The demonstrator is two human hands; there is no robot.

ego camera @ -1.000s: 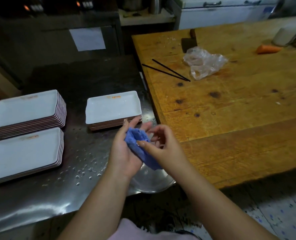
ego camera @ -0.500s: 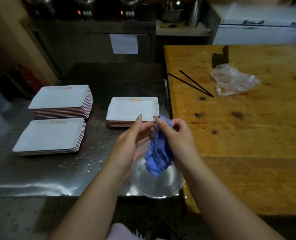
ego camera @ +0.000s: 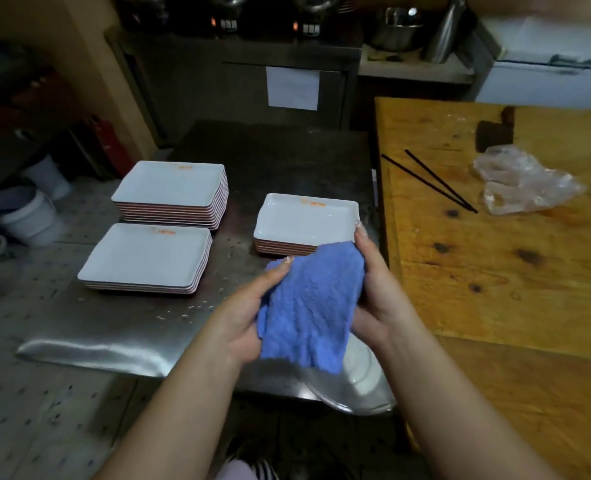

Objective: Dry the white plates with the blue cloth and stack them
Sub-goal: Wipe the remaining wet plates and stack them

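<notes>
Plates: three white stacks on the steel table, nearest stack by its right edge. Blue cloth spread between both hands; left hand and right hand fingers pinch its sides. Likely readying cloth; next, lift a plate. Wooden table adjoins; dim kitchen.

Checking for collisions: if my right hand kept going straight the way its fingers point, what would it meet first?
Probably the nearest plate stack: the right hand, holding the blue cloth, has fingertips at its near right corner. Depth is unclear.
</notes>
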